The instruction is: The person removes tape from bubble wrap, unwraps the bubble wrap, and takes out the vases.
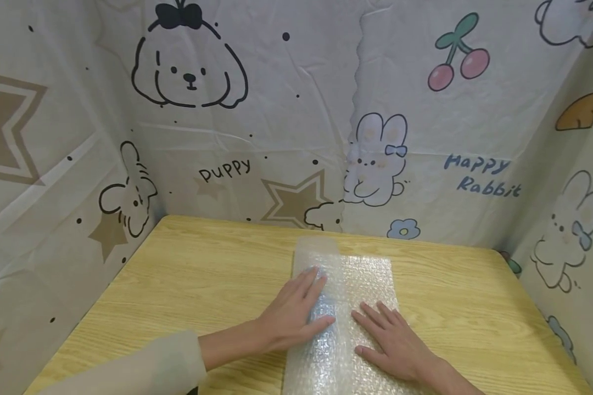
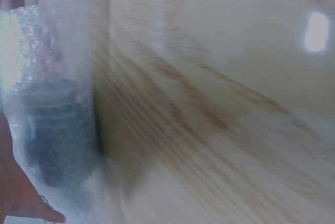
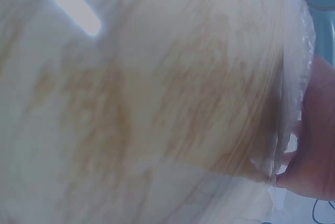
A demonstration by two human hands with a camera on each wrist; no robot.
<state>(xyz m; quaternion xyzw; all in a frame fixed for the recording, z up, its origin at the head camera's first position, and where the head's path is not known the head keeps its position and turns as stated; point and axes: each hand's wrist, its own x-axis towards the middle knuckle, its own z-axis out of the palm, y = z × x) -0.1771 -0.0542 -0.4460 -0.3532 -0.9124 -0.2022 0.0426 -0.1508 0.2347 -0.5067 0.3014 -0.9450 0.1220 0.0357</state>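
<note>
A sheet of clear bubble wrap lies on the table, with its left part folded over into a raised strip. Under that layer a bluish object shows through; in the left wrist view it is a dark, blurred shape whose kind I cannot tell. My left hand rests on the raised strip, fingers extended and thumb spread apart. To its right, my right hand presses flat on the single layer with spread fingers. Only part of the right hand appears in the right wrist view, beside the wrap's edge.
The yellow wood-grain table extends to both sides of the wrap. A cloth backdrop printed with cartoon animals, stars and cherries rises behind it and along the left and right sides.
</note>
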